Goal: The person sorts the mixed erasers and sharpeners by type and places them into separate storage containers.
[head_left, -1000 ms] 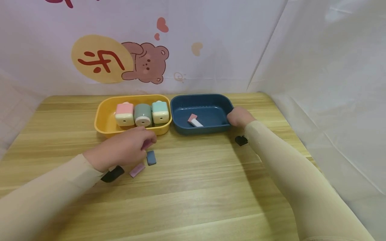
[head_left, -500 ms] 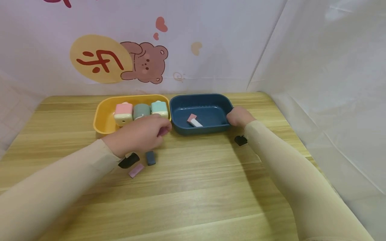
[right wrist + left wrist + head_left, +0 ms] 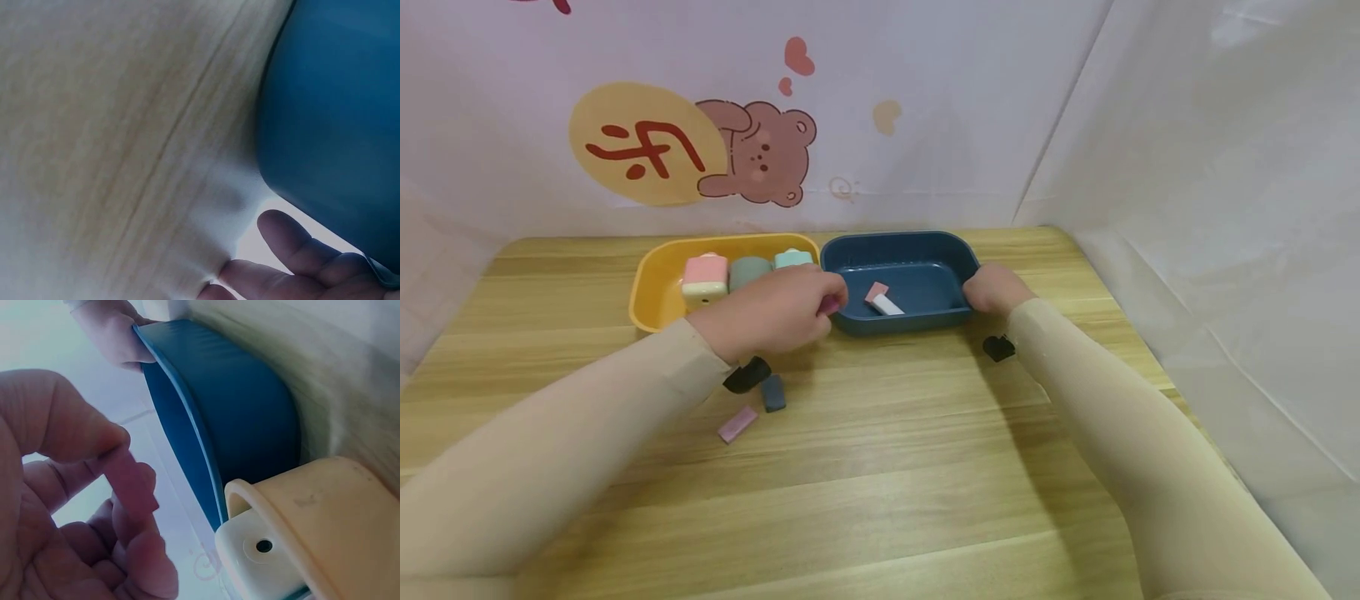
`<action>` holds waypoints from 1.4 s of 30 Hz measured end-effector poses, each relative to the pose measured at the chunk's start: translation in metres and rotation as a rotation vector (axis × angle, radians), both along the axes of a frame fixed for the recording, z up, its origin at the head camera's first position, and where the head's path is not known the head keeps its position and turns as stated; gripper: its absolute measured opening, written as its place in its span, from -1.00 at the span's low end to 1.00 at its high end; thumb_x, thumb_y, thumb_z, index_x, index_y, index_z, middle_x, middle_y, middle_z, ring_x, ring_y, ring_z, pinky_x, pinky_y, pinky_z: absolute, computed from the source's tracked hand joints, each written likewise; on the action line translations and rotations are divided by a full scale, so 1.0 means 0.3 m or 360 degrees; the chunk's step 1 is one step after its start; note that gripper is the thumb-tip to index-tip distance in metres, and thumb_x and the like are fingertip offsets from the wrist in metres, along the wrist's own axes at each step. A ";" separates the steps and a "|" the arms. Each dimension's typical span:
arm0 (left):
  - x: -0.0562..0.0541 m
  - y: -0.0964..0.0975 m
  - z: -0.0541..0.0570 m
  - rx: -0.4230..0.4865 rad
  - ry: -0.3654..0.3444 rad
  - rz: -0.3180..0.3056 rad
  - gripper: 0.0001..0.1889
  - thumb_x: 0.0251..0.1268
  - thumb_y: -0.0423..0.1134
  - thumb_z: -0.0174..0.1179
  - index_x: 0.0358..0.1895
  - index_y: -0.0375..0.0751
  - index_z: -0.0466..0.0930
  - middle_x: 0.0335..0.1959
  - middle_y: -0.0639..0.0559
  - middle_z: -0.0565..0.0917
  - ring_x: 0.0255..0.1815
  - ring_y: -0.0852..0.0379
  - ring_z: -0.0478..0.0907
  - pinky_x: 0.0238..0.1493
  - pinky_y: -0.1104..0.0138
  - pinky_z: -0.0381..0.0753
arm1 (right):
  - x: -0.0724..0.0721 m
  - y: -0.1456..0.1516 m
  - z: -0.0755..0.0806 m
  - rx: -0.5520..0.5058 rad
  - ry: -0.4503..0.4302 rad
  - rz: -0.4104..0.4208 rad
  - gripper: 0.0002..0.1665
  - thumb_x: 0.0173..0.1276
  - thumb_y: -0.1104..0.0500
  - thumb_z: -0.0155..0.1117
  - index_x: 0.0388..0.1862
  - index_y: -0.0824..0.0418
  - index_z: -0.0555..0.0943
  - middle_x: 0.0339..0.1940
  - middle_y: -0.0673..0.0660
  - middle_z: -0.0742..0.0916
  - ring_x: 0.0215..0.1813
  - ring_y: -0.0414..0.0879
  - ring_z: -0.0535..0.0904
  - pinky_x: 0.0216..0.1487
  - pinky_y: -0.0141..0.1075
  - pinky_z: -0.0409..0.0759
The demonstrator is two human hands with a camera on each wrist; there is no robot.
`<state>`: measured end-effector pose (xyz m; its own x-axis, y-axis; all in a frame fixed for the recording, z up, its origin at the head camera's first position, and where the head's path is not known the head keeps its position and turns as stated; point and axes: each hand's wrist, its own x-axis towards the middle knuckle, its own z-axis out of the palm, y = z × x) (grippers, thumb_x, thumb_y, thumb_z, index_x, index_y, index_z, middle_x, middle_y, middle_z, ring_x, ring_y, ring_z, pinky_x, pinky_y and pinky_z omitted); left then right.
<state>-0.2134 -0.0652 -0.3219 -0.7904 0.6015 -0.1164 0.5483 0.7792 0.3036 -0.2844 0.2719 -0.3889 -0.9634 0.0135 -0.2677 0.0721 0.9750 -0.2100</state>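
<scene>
My left hand (image 3: 767, 312) pinches a small pinkish-purple rectangular block (image 3: 130, 484) between thumb and fingers, at the near left corner of the dark blue bin (image 3: 910, 327). My right hand (image 3: 997, 290) grips the bin's right rim; in the right wrist view its fingers (image 3: 287, 240) reach along the outside wall. Inside the bin lie a pink piece (image 3: 874, 290) and a white piece (image 3: 887, 306). On the table, below the left wrist, are a blue-grey block (image 3: 772, 393) and a second pinkish-purple block (image 3: 738, 424).
The yellow bin (image 3: 651, 304) stands against the blue one's left side. It holds a pink-and-cream cube (image 3: 705, 279), a grey-green cylinder (image 3: 749, 272) and a mint-topped cube (image 3: 793, 258), partly behind my left hand. A white printed cloth (image 3: 955, 125) hangs behind the table.
My left hand has moved right and away from me with the pinkish-purple block, from before the yellow bin to the blue bin's corner. The right hand stays at the rim.
</scene>
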 end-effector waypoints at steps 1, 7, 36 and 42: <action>-0.006 0.004 0.000 -0.0005 0.0007 0.0001 -0.79 0.40 -0.29 0.18 0.05 -0.11 0.63 -0.12 -0.01 0.61 -0.04 -0.02 0.53 -0.01 0.19 0.55 | 0.000 0.000 0.000 -0.0003 -0.0004 -0.0003 -0.73 0.30 0.17 -0.15 -0.51 0.20 0.47 -0.05 0.35 0.66 -0.09 0.18 0.54 0.12 -0.01 0.57; -0.033 0.021 0.008 -0.0011 0.0071 -0.0032 -0.91 0.39 -0.29 0.15 -0.12 -0.08 0.60 -0.26 -0.02 0.58 -0.17 -0.01 0.52 -0.20 0.22 0.45 | -0.001 0.001 0.002 -0.0012 -0.0010 -0.0004 -0.72 0.31 0.17 -0.14 -0.50 0.21 0.48 -0.03 0.36 0.66 -0.09 0.18 0.54 0.12 0.00 0.58; -0.154 0.154 0.035 -0.0096 0.0000 -0.0123 -0.75 0.58 0.00 0.18 0.03 -0.08 0.63 -0.18 0.01 0.63 -0.16 0.02 0.55 -0.09 0.20 0.46 | 0.005 -0.004 0.014 -0.0012 -0.0012 0.0022 -0.72 0.32 0.17 -0.13 -0.54 0.19 0.45 -0.11 0.33 0.66 -0.11 0.17 0.55 0.08 -0.02 0.57; -0.175 0.176 0.030 -0.0115 -0.0053 -0.0091 -0.69 0.56 0.05 0.20 0.09 -0.07 0.62 -0.11 0.01 0.64 -0.09 0.01 0.55 0.02 0.19 0.53 | 0.008 -0.006 0.015 -0.0013 -0.0010 0.0023 -0.73 0.31 0.18 -0.13 -0.52 0.20 0.46 -0.08 0.34 0.66 -0.09 0.18 0.54 0.11 0.00 0.57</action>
<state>-0.2659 -0.0123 -0.3128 -0.7498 0.6347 -0.1871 0.5831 0.7674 0.2665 -0.2819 0.2701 -0.3845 -0.9619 -0.0026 -0.2735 0.0593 0.9742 -0.2177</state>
